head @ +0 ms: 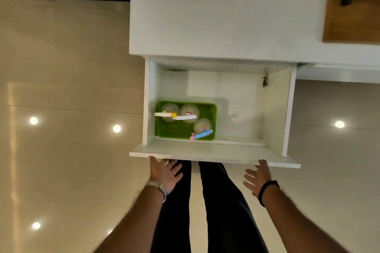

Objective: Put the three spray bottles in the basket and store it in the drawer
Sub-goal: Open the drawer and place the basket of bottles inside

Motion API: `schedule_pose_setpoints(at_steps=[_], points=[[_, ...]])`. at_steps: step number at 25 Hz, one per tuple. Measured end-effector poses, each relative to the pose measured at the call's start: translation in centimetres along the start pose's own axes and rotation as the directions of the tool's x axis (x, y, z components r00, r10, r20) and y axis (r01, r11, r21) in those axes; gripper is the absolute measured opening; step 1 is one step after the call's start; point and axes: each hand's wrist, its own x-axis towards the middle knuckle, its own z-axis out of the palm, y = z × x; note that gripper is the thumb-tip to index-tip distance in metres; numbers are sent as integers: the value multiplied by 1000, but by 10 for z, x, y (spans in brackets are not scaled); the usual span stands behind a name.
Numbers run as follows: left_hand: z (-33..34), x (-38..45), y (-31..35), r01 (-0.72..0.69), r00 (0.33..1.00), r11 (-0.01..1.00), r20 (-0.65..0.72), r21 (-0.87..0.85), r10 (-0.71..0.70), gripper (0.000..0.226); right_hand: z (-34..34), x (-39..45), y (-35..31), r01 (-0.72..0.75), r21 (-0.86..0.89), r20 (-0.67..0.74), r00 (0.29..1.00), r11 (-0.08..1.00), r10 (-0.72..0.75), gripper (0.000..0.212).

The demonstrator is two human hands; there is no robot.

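Observation:
A green basket (212, 117) sits in the front left corner of the pulled-out white drawer (213, 155). Three whitish spray bottles stand upright in it: one with a yellow-tipped head (167, 114), one with a white head (188, 116), one with a blue and pink head (202, 132). My left hand (164, 172) is just below the left part of the drawer's front panel, fingers spread and holding nothing. My right hand (258, 176) is below the right part of the panel, also spread and holding nothing. Whether either hand touches the panel I cannot tell.
The drawer belongs to a white cabinet (226, 10) whose top fills the upper middle. Glossy beige floor tiles (65, 88) with lamp reflections lie around it. My dark-trousered legs (205, 201) stand right in front of the drawer. A wooden surface (351, 6) is at the upper right.

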Motion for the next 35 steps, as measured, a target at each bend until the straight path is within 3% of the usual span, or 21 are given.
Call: schedule_pose_setpoints(at_steps=[1,3,5,8,18,27,35], points=[[8,0,10,6,1000,990,21,-140,-3,89,3,-1,-5,-55,343,36,998,938,45,71],[20,-3,22,24,999,949,46,-314,-10,98,10,-9,-14,-113,728,104,993,676,54,82],[28,-9,26,5,999,931,50,-364,14,100,19,-18,-24,-137,860,122,991,492,61,84],[38,-14,30,-7,999,928,36,-373,22,102,23,-28,-42,-154,904,129,988,400,90,90],[86,-34,85,10,980,954,193,-299,50,115,37,-38,-123,-101,891,107,994,443,12,90],[153,-58,151,-103,950,972,270,-210,159,105,54,-54,-217,-19,912,71,991,409,-114,87],[198,-61,199,-207,887,970,393,-130,242,118,66,-67,-284,60,918,72,947,393,-313,81]])
